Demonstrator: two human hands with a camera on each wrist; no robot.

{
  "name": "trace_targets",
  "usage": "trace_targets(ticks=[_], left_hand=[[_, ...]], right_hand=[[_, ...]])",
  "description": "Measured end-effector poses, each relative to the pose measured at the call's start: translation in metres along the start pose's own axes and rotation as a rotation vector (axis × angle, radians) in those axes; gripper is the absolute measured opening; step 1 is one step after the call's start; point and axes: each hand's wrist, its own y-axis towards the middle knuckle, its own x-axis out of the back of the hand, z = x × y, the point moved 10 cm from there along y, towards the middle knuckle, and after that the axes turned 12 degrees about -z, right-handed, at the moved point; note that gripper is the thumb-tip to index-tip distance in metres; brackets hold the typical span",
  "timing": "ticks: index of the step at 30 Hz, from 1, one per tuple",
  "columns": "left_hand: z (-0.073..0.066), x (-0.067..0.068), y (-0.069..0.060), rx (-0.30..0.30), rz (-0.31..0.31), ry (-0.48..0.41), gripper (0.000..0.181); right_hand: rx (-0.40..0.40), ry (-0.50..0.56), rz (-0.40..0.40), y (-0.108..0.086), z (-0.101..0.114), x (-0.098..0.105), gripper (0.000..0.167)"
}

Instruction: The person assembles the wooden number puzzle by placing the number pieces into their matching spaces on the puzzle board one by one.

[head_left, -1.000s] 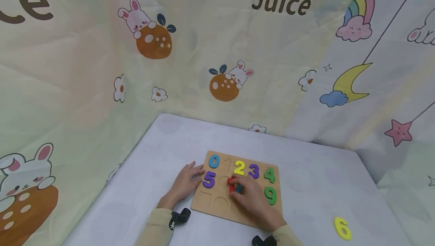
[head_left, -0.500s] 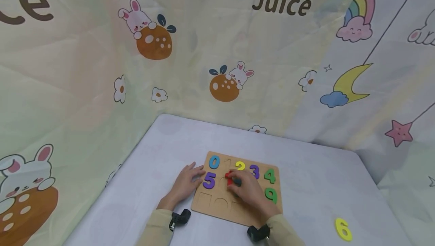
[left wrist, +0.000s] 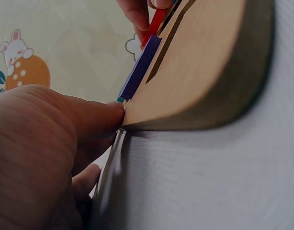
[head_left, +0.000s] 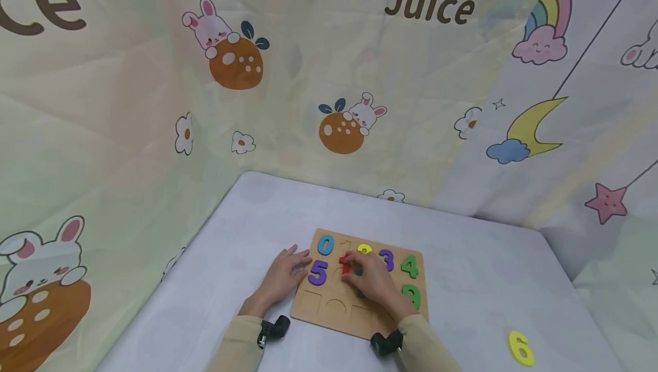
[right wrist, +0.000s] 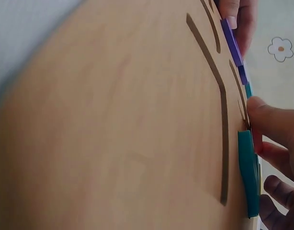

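A wooden number board point(head_left: 344, 324) lies on the white table. My right hand point(head_left: 377, 282) pinches a red number piece point(head_left: 345, 268), seemingly a 1, between thumb and fingers, just below the vacant 1 recess. In the right wrist view the red piece point(right wrist: 256, 140) is mostly hidden behind the thumb. Under that hand a teal piece point(right wrist: 249, 175) stands raised in the board, its digit covered. My left hand point(head_left: 281, 275) rests with extended fingers against the board's left edge, beside the purple 5 point(head_left: 317, 273).
Also on the board are a blue 0 point(head_left: 325, 244), a partly covered yellow 2 point(head_left: 364, 248), a purple 3 point(head_left: 386, 260), a green 4 point(head_left: 409, 267) and a green 9 point(head_left: 411, 294). Apart from it, a yellow 6 point(head_left: 521, 349) lies on the table to the right. Printed cloth hangs behind.
The right hand has carried the red piece away from me and slightly left, from the board's middle toward the 1 recess. My left hand stays at the board's edge.
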Motion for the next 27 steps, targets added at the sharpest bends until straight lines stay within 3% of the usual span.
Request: trace_targets(ticks=[13,27], left_hand=[[0.000,0.001,0.000,0.010,-0.004,-0.002,0.030],[0.000,0.001,0.000,0.017,0.001,-0.008,0.030]], right_hand=[[-0.008,-0.162,0.001,0.009,0.000,-0.002,0.031],[0.021,-0.236,0.011,0.028,0.002,-0.008,0.030]])
